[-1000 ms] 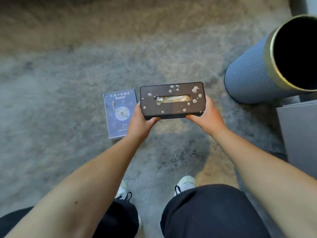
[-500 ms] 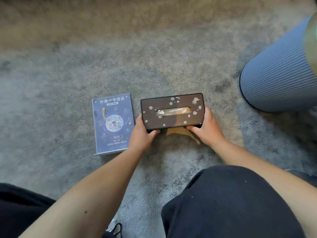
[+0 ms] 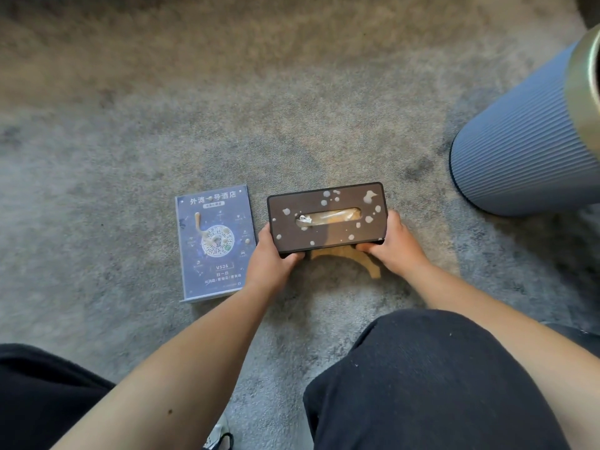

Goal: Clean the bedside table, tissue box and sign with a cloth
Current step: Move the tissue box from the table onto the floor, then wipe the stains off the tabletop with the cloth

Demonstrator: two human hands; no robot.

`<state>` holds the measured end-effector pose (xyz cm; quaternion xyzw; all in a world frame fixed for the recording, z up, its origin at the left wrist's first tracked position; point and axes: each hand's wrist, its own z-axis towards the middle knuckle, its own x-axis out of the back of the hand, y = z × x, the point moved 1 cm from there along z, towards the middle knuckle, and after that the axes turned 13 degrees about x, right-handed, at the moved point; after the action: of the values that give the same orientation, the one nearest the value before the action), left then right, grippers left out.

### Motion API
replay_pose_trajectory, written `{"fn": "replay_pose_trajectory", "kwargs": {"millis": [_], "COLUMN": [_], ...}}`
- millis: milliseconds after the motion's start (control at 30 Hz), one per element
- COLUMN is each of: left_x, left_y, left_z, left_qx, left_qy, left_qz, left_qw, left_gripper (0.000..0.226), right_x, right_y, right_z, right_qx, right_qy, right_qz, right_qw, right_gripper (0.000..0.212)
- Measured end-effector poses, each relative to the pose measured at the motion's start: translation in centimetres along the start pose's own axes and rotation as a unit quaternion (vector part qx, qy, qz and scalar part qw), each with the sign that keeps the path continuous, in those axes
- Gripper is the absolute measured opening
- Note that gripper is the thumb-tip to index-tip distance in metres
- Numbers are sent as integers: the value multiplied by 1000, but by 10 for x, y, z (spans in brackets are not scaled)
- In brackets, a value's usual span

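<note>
A dark brown tissue box with white splatters on its lid sits low over the grey carpet. My left hand grips its left end and my right hand grips its right end. A tan tissue shows in the slot. Just left of the box a blue sign with white lettering and a beige smear lies flat on the carpet. No cloth is in view.
A ribbed blue cylinder with a gold rim stands at the right. My knees in dark trousers fill the bottom of the view. A patch of light lies on the carpet under the box.
I have crouched lower and brought the tissue box down toward the carpet beside the sign. Both hands stay on its ends.
</note>
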<state>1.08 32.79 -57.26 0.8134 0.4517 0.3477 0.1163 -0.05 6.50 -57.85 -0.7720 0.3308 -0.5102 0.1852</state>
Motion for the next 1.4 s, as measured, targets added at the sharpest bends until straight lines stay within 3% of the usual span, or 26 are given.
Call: {"fn": "replay_pose_trajectory", "kwargs": {"millis": [267,367,467,567,933,1133,1400], "left_x": [14,37,65,92,150,120,13], "left_y": [8,24,49,88,273,342,380], "left_z": [-1,-22,-65,-118,-292,-362,-418], "left_qx": [-16,-12,-45,-130,-331,-399,-438], "left_qy": [-21,10,46,47,36,-6,-64], "left_qz": [69,95,139,225,412,445,484], "left_qw": [997,995,988,964,848,802,755], "left_gripper": [84,88,81,66,67,65,63], "right_x": [16,35,63,100,270,329,375], "right_y": [-13,-31,-67,-116,-251,-240,-165], "right_z": [-5,-24,-56,-95,-232,-301,-380], "right_qx": [4,-13,-31,-10,21,-22,-109], "right_qy": [-38,-29,-4,25,112,181,240], "right_qz": [9,-20,-43,-74,-146,-121,-85], "right_qw": [999,999,999,997,983,976,961], "right_gripper": [103,112,106,91,68,63,59]}}
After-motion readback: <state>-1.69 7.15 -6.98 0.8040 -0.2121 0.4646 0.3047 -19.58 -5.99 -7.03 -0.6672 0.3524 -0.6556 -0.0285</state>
